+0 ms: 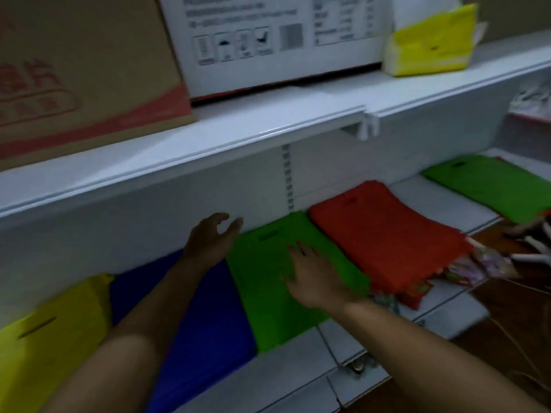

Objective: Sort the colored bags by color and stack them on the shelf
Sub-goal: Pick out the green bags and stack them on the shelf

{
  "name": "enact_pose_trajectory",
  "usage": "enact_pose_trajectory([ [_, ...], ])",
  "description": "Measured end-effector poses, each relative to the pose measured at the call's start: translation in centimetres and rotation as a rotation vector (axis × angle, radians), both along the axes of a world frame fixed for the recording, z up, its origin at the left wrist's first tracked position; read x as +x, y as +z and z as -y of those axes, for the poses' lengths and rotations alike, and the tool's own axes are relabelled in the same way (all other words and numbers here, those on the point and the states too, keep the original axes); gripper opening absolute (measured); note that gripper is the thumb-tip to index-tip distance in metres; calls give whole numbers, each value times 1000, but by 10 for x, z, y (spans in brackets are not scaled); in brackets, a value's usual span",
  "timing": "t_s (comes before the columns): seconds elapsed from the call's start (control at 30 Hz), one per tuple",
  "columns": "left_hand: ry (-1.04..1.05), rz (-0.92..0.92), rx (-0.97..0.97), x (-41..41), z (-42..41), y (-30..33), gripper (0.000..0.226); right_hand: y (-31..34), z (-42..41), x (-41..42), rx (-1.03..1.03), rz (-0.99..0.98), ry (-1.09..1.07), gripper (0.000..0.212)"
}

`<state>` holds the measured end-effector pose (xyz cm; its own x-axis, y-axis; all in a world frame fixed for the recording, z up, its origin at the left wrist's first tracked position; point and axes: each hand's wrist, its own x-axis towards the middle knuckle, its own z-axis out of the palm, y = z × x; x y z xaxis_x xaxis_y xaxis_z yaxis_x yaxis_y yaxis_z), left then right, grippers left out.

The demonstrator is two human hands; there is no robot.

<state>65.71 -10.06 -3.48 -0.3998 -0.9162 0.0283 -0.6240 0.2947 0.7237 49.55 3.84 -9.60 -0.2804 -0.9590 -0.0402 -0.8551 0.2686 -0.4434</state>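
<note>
Head view: my right hand [310,274] lies flat, fingers straight, on the green bag [268,281]; my left hand [213,238] hovers loose, empty. Thin, floppy, light, I judge; pinch an edge.

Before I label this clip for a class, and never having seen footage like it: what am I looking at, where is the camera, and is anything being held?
There is no machine here. A person wears a wide-angle camera on the head, looking forward and down, so the two bare arms reaching in are their own.

They face a white shelf where flat coloured bags lie in piles side by side: a yellow pile, a blue pile, a green pile and a red pile. Further right lies another green bag.

The right hand rests flat on the green pile with fingers spread. The left hand is raised over the edge between blue and green, fingers relaxed. Neither hand holds anything.

On the shelf above stand a brown carton, a white box and a yellow pack.
</note>
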Motion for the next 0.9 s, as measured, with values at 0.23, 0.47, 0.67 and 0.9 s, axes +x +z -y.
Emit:
enact_pose_trajectory([
  [0.23,-204,11,-33,-184,-75,10,60,13,-103,-155,-31,26,-197,72],
  [0.47,-375,13,-61,-323,-122,-2,50,15,-171,-271,-38,-1,-416,69],
  [0.67,-446,-10,43,-442,-129,-18,55,3,-191,-366,2,-11,-536,66],
  [0.9,-461,29,168,-561,-109,-31,59,4,-191,-479,-31,-8,-626,67],
])
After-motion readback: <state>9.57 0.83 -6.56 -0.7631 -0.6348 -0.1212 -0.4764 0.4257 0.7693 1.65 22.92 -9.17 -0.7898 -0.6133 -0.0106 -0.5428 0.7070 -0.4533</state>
